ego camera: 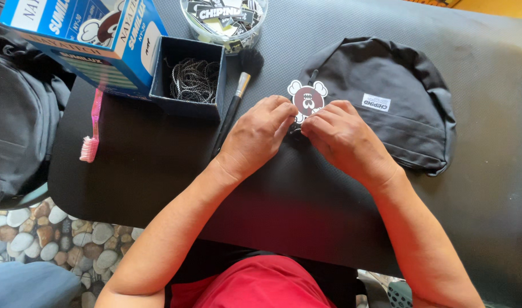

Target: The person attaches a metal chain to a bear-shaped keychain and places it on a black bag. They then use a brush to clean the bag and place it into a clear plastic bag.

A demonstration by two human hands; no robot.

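Two hands [260, 137] [343, 140] pinch one tag [307, 98] on one bag [398, 97]

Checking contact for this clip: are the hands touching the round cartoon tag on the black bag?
Touching. The head view shows left hand and right hand fingertips pinching the tag at its lower edge.

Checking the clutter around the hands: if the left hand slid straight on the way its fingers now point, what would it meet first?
The left hand points up and right, fingertips already on the round cartoon tag. Going on, it would probably cross that tag first, then the black backpack under it, though depth is hard to judge.
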